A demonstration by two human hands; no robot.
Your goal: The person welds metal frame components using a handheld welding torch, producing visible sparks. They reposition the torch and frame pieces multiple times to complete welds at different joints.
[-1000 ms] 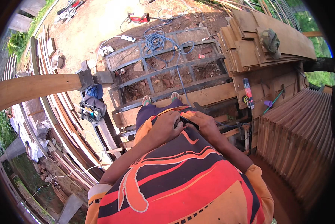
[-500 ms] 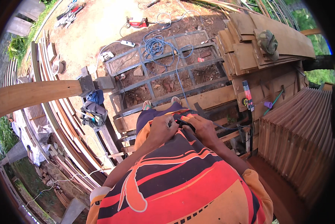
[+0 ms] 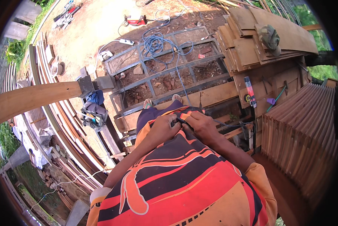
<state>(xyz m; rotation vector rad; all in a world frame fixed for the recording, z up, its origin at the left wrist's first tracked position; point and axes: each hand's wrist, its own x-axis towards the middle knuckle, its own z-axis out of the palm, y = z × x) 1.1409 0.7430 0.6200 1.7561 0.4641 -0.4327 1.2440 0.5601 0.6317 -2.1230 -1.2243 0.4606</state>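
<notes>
At the waist of my orange, red and black shirt (image 3: pixel 187 188), my left hand (image 3: pixel 165 127) and my right hand (image 3: pixel 199 126) meet with fingers curled round a narrow black item (image 3: pixel 183 121), perhaps a strap; much of it is hidden by the fingers and the shirt's hem. My sandalled feet (image 3: pixel 176 98) show above the hands, on wooden planks (image 3: pixel 214 94).
A metal frame (image 3: pixel 165 81) with blue cable coils (image 3: pixel 152 43) lies ahead. A timber beam (image 3: pixel 33 98) crosses at left near a tool bag (image 3: pixel 93 116). At right are stacked boards (image 3: pixel 289 30) with a camouflage cap (image 3: pixel 268 37), a long tube (image 3: pixel 250 90) and upright wooden slats (image 3: pixel 297 128).
My hands stay together at the waist; the fingers of my right hand have shifted slightly over the black item. The view has moved very slightly.
</notes>
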